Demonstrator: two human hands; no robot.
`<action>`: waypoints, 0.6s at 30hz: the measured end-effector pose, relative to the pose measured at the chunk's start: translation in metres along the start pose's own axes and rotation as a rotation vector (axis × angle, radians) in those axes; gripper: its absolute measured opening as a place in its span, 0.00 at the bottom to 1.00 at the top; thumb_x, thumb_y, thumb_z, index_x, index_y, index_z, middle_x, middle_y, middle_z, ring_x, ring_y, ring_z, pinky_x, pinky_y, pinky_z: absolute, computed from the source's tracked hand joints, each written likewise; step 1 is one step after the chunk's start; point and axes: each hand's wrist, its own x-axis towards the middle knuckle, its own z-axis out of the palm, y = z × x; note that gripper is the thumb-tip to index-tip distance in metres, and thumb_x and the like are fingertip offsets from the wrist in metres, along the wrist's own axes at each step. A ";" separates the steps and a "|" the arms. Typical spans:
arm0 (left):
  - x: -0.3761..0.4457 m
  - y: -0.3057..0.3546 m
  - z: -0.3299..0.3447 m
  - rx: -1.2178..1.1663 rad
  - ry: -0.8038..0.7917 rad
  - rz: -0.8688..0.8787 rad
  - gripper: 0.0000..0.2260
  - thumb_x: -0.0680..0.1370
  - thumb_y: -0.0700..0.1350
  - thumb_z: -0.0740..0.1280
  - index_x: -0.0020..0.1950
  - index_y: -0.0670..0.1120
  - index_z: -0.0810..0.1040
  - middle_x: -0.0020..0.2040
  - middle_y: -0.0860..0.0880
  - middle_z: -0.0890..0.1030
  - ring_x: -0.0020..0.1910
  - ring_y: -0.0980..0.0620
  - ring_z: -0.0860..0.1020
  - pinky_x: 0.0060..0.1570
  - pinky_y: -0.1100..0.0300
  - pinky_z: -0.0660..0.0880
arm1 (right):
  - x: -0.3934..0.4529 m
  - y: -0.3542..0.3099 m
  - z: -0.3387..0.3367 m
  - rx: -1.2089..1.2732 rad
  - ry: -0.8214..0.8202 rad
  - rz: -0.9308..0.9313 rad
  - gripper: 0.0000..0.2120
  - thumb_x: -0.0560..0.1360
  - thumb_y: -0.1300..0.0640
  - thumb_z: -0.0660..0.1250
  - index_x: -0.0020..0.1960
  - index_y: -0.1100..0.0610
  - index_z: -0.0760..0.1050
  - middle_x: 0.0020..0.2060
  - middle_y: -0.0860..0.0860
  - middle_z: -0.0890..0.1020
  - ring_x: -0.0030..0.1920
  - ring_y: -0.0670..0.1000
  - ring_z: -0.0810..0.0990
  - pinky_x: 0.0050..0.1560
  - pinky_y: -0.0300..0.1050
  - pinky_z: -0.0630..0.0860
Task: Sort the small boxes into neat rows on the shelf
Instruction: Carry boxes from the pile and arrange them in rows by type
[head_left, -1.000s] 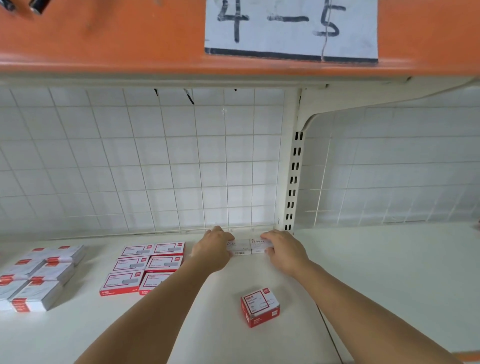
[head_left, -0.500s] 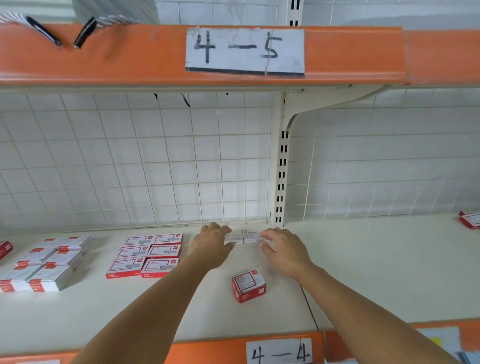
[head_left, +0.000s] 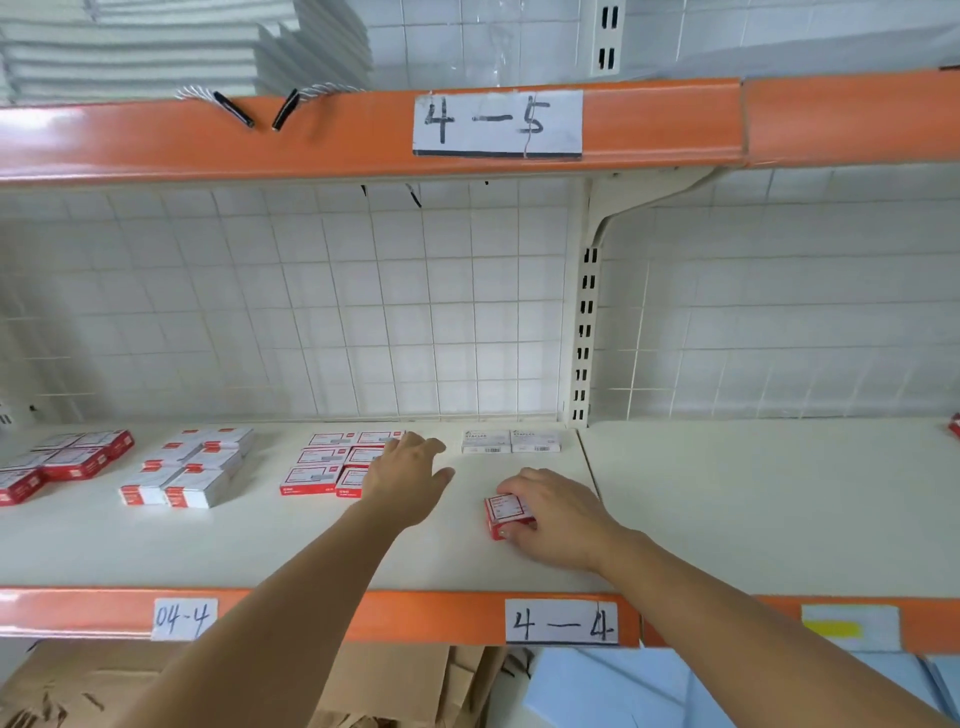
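My right hand (head_left: 553, 512) grips a lone red and white small box (head_left: 505, 513) that lies on the cream shelf (head_left: 291, 540) near its middle. Behind it, two white boxes (head_left: 510, 440) stand side by side against the back grid. My left hand (head_left: 408, 473) hovers open over the right edge of a block of red and white boxes (head_left: 324, 460) laid in rows; it hides part of that block. Further left sit a group of whiter boxes (head_left: 189, 467) and a group of red boxes (head_left: 67, 460).
An orange shelf edge (head_left: 415, 616) labelled 4-4 runs along the front; another labelled 4-5 is overhead. A slotted upright (head_left: 584, 332) divides the shelf from the right bay. One red box (head_left: 955, 427) peeks in at the far right. Brown bags and blue packs lie below.
Both hands have left the two white boxes at the back. My right hand has come forward onto the lone red box; my left has moved left over the block of rows. The camera drew back.
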 end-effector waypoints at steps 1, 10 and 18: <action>-0.004 -0.004 -0.003 0.003 0.003 -0.008 0.19 0.80 0.53 0.59 0.70 0.51 0.68 0.70 0.48 0.67 0.69 0.47 0.63 0.64 0.51 0.66 | 0.002 -0.006 0.000 -0.012 0.015 -0.002 0.21 0.74 0.49 0.63 0.66 0.50 0.68 0.58 0.46 0.74 0.59 0.50 0.71 0.52 0.44 0.69; -0.058 -0.089 -0.036 0.078 0.015 -0.064 0.20 0.80 0.57 0.57 0.70 0.52 0.68 0.69 0.49 0.69 0.67 0.48 0.66 0.63 0.53 0.66 | 0.043 -0.097 0.018 -0.021 0.081 -0.030 0.21 0.76 0.45 0.64 0.66 0.50 0.68 0.58 0.48 0.75 0.60 0.51 0.71 0.54 0.45 0.68; -0.116 -0.209 -0.080 0.157 0.015 -0.135 0.21 0.81 0.57 0.55 0.71 0.52 0.67 0.71 0.49 0.67 0.69 0.48 0.65 0.67 0.53 0.63 | 0.082 -0.205 0.051 0.054 0.192 0.018 0.19 0.76 0.43 0.63 0.63 0.51 0.70 0.59 0.48 0.77 0.60 0.51 0.73 0.52 0.44 0.69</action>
